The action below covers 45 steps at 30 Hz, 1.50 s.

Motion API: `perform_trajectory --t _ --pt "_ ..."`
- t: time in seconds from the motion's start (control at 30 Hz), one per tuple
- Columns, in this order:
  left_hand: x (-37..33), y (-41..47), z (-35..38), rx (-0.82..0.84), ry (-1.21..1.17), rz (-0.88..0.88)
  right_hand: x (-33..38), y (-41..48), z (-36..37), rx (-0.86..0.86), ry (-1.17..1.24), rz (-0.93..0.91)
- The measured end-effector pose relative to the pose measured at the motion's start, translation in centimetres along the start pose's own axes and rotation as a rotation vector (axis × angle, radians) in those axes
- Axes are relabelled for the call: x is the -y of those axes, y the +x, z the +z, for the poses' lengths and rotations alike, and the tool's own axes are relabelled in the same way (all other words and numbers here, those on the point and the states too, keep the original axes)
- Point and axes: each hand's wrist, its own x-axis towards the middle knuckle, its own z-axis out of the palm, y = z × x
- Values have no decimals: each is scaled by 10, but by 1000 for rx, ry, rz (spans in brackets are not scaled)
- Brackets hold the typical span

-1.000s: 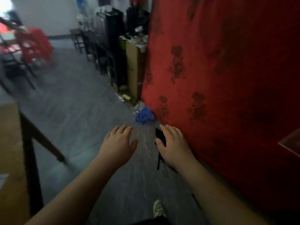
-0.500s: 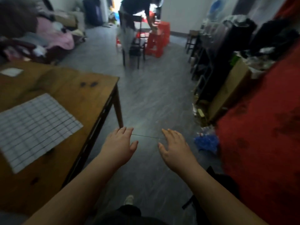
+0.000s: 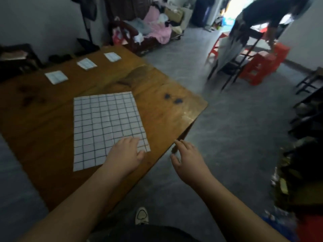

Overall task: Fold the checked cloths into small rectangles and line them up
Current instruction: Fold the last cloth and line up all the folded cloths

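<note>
A wooden table point(image 3: 166, 117) fills the left of the view, its right corner jutting over a grey floor point(image 3: 227, 137). One checked cloth point(image 3: 104, 126), white with dark lines, lies unfolded and flat on the table's near half, with soft creases across it. Far along the table three folded cloths sit in a row, apart from one another: one at the left point(image 3: 56, 77), one in the middle point(image 3: 86, 63), one at the right point(image 3: 112, 56), each a small rectangle.

The left grip point(image 3: 125, 152), a bare hand, rests over the near right part of the open cloth, palm down with relaxed fingers; it is released and pinches nothing. The right grip point(image 3: 188, 159) hangs just off the table's near right edge, above the floor, apart from the cloth, fingers loosely spread, released and holding nothing.

A pale shoe point(image 3: 142, 215) shows on the floor between the forearms. At the far right a person point(image 3: 272, 13) in dark clothes bends over a dark chair point(image 3: 239, 55), with red stools point(image 3: 262, 67) beside it. A bench point(image 3: 132, 37) piled with pink and pale clothes point(image 3: 157, 30) stands beyond the table's far end. Dark furniture at the right edge is too blurred to tell.
</note>
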Motion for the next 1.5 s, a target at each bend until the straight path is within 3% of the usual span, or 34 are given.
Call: perform_trajectory --t 0.17,0.47,0.83,1.1,1.5 --pt "54 35 -4 3 -87 -178 37 80 14 110 -77 -134" --pt "129 45 49 44 -256 -533 72 183 67 412 -216 -479" --pt "103 62 97 125 -362 -769 44 259 116 747 -511 -1004" --pt "50 63 116 95 -281 -853 -15 292 111 656 -468 -1138" --pt "-53 22 180 -57 -212 -623 -135 259 97 433 -426 -1040"
